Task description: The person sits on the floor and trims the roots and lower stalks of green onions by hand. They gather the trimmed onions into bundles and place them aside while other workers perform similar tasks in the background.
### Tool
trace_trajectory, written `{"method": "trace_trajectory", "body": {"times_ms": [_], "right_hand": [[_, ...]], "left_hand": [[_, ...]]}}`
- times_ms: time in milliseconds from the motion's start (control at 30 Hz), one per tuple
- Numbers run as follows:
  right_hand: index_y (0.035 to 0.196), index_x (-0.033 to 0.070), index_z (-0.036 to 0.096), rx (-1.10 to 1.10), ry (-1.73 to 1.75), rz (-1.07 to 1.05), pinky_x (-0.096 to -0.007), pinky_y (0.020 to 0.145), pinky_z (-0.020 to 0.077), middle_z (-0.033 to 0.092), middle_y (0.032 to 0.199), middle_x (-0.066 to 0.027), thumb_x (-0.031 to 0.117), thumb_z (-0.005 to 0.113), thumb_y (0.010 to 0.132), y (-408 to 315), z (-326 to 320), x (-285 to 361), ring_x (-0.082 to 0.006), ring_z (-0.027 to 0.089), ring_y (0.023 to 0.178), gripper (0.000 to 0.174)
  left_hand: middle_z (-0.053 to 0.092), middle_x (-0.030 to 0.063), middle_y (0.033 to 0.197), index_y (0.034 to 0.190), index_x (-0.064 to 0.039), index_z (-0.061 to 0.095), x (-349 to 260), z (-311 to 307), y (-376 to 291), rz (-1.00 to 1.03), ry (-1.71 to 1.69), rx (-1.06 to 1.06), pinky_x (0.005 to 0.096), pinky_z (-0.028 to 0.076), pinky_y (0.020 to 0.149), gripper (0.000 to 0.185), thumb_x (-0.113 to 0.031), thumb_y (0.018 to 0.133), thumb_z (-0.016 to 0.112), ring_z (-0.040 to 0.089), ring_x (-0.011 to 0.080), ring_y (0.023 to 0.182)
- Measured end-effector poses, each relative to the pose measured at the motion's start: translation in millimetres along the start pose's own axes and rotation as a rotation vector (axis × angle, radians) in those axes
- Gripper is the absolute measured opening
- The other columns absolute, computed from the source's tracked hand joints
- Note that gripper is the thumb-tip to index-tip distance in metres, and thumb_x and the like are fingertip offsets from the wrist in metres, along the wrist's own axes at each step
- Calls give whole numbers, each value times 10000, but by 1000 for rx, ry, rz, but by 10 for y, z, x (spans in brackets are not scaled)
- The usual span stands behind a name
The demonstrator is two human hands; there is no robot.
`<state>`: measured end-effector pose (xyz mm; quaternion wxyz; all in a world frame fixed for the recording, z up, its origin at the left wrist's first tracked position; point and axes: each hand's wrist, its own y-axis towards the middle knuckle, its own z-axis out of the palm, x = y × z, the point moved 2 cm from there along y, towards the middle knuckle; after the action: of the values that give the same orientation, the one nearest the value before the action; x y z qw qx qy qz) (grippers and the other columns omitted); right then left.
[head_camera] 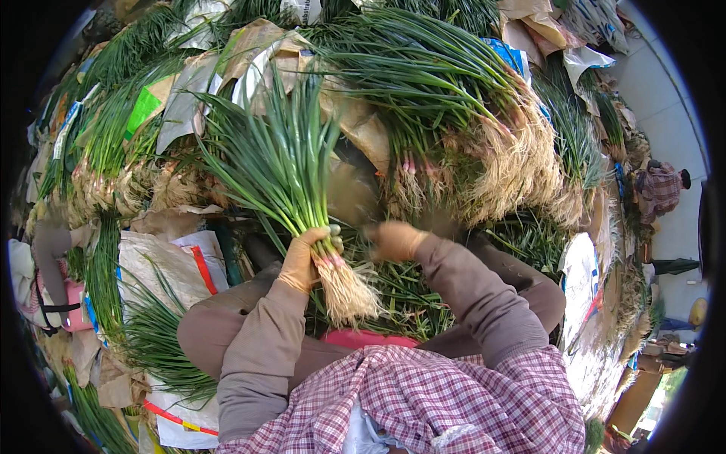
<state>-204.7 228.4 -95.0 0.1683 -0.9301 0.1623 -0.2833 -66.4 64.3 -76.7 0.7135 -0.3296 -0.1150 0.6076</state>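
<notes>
A bunch of green onions with long green leaves (pixel 289 164) and pale, stringy roots stands upright in the middle of the view. My left hand (pixel 309 255), in a tan glove with greyish fingertips, is closed around its stems just above the reddish bulbs. To the right of the bunch is my right hand (pixel 394 241), also gloved and blurred; its fingers are too smeared to read. A blurred brown clump (pixel 351 196) shows above and between the hands. Loose green leaves (pixel 402 301) cover the ground between my folded legs.
A large heap of rooted green onions (pixel 499 130) lies ahead to the right, with more rows at the left (pixel 108 164). Paper and plastic sacks (pixel 161 272) lie among them. A person's arm (pixel 51 255) shows at far left; another person (pixel 661 190) is at far right.
</notes>
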Motion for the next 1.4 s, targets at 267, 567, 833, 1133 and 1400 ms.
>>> {"method": "trace_trajectory", "body": {"times_ms": [267, 567, 833, 1133, 1400], "right_hand": [[1043, 52, 611, -345, 267, 603, -403, 800, 467, 638, 951, -191, 238, 598, 793, 118, -720, -422, -348, 599, 919, 312], [870, 67, 561, -572, 96, 11, -438, 564, 487, 594, 649, -157, 161, 558, 765, -394, 163, 600, -354, 602, 622, 142], [911, 10, 597, -561, 675, 531, -360, 653, 505, 630, 734, -159, 262, 582, 837, -483, 84, 80, -290, 626, 690, 263], [870, 29, 557, -824, 529, 256, -432, 619, 451, 582, 731, -190, 248, 582, 835, 93, -136, 700, -381, 574, 702, 223], [857, 39, 527, -917, 633, 217, -396, 629, 468, 593, 766, -157, 215, 523, 889, -130, -163, 477, -290, 585, 680, 179]], "left_hand": [[572, 93, 857, 1037, -14, 528, 40, -20, 135, -63, -145, 256, 374, 509, 804, 275, -32, 774, 607, 580, 207, 728], [571, 187, 1133, 1157, 85, 507, 275, 38, 147, -126, 135, 169, 410, 459, 919, 436, -151, 793, 556, 576, 270, 1013], [620, 151, 904, 993, 11, 541, 230, -101, 57, -58, 2, -4, 482, 514, 808, 260, -134, 785, 598, 621, 301, 856], [630, 123, 909, 996, -31, 548, 293, -56, 35, -68, 118, -11, 431, 525, 747, 246, -151, 786, 592, 627, 273, 820], [604, 86, 800, 961, -16, 559, 265, -88, 44, -88, 14, 30, 399, 525, 670, 218, -124, 780, 615, 582, 230, 673]]}}
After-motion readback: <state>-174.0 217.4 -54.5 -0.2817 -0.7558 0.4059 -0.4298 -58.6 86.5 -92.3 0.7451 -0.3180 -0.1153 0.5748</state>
